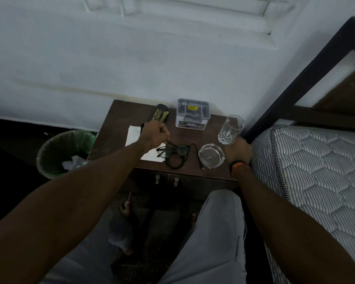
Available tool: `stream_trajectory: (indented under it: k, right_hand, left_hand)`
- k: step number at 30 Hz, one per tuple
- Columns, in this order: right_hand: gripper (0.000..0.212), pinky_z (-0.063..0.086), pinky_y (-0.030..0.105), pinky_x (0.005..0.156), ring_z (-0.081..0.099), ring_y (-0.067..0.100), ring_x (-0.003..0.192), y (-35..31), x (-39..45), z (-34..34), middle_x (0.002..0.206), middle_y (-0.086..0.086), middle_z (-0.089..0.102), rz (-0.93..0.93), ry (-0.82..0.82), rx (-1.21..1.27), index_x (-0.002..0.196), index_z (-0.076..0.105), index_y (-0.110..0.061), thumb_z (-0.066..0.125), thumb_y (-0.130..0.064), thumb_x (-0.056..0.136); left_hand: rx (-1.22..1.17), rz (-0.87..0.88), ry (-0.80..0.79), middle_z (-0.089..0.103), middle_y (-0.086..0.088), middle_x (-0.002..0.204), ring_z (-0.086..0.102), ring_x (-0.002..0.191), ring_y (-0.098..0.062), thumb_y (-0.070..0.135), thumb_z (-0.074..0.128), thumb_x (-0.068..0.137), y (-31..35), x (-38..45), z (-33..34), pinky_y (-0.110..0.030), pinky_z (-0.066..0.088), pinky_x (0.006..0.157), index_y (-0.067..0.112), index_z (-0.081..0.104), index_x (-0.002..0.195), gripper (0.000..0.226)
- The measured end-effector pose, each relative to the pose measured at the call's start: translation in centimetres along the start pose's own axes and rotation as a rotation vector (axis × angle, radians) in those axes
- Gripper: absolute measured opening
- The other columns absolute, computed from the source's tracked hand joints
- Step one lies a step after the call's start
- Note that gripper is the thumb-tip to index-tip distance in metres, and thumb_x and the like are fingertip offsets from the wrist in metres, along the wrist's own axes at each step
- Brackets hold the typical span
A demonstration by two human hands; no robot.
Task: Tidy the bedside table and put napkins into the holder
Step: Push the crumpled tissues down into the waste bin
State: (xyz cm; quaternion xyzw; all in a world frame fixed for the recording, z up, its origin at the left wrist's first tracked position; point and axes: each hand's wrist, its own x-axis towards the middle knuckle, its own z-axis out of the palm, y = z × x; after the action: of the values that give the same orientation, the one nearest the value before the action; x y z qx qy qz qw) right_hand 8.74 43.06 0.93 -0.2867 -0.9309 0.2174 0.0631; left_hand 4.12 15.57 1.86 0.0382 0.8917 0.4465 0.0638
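left hand (155,133) is closing around glasses case (159,113) | right hand (240,149) is gripping glass (231,129) | risk: glass tipping onto ashtray (211,155)

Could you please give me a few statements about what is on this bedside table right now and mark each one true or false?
1. The drinking glass stands upright near the table's right edge. True.
2. The napkin holder is packed full of white napkins. False: no napkins show in it; white napkins lie flat on the bedside table.
3. The eyeglasses lie folded on the table beside a black cable. True.
4. The left hand rests on the mattress. False: it is closed over the table, at the end of the glasses case.
5. The ashtray is stacked on top of the glass. False: it sits on the table in front of the glass.
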Motion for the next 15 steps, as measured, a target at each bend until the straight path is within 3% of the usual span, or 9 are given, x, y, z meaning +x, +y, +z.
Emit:
stream_trajectory:
  k: [3,6,9,11,13,15]
  right_hand:
    - [0.019,0.052,0.038,0.08,0.065,0.037,0.098,-3.6,-0.6,-0.5,0.102,0.018,0.071,-0.108,0.018,0.113,0.096,0.068,-0.006,0.053,-0.017,0.091]
    - [0.016,0.052,0.032,0.076,0.068,0.031,0.09,-7.8,-1.9,-0.1,0.094,0.011,0.074,-0.27,-0.068,0.223,0.088,0.073,-0.016,0.057,-0.015,0.086]
    - [0.017,0.055,0.029,0.075,0.068,0.021,0.08,-12.6,-4.4,1.4,0.088,0.007,0.076,-0.433,-0.231,0.284,0.081,0.075,-0.017,0.06,-0.016,0.089]
    - [0.013,0.057,0.033,0.077,0.069,0.019,0.083,-15.7,-6.4,2.6,0.089,0.003,0.077,-0.521,-0.311,0.329,0.079,0.075,-0.02,0.066,-0.015,0.086]
    - [0.009,0.057,0.032,0.077,0.069,0.017,0.085,-18.2,-8.0,4.1,0.089,0.0,0.077,-0.586,-0.359,0.335,0.079,0.075,-0.022,0.07,-0.018,0.085]
    - [0.004,0.057,0.033,0.078,0.068,0.015,0.082,-20.7,-9.5,6.1,0.088,0.0,0.076,-0.641,-0.419,0.347,0.081,0.076,-0.02,0.074,-0.021,0.084]
  left_hand:
    - [-0.038,-0.008,0.052,0.073,-0.014,0.081,0.068,0.064,-0.016,-0.007,0.068,0.078,0.6,-0.8,-1.7,-0.022,0.06,0.058,-0.003,0.07,0.08,0.005]
    - [-0.05,-0.033,0.116,0.066,0.0,0.073,0.069,0.071,-0.019,-0.005,0.074,0.068,0.5,-1.6,-3.8,-0.034,0.062,0.065,0.013,0.066,0.074,0.02]
    - [-0.057,-0.053,0.133,0.067,-0.004,0.077,0.071,0.08,-0.028,-0.005,0.075,0.066,-0.6,-2.3,-6.6,-0.042,0.062,0.066,0.019,0.066,0.072,0.026]
    - [-0.054,-0.059,0.163,0.067,0.0,0.078,0.07,0.079,-0.024,-0.004,0.074,0.07,-2.0,-2.9,-8.4,-0.033,0.062,0.066,0.011,0.071,0.08,0.019]
    - [-0.019,-0.075,0.193,0.069,0.004,0.082,0.065,0.075,-0.012,0.002,0.073,0.074,-3.8,-3.6,-10.5,-0.014,0.053,0.06,0.008,0.074,0.088,0.015]
    - [0.036,-0.108,0.242,0.072,0.006,0.083,0.063,0.073,-0.005,0.012,0.075,0.075,-6.2,-4.5,-12.7,-0.011,0.048,0.063,0.014,0.077,0.088,0.013]
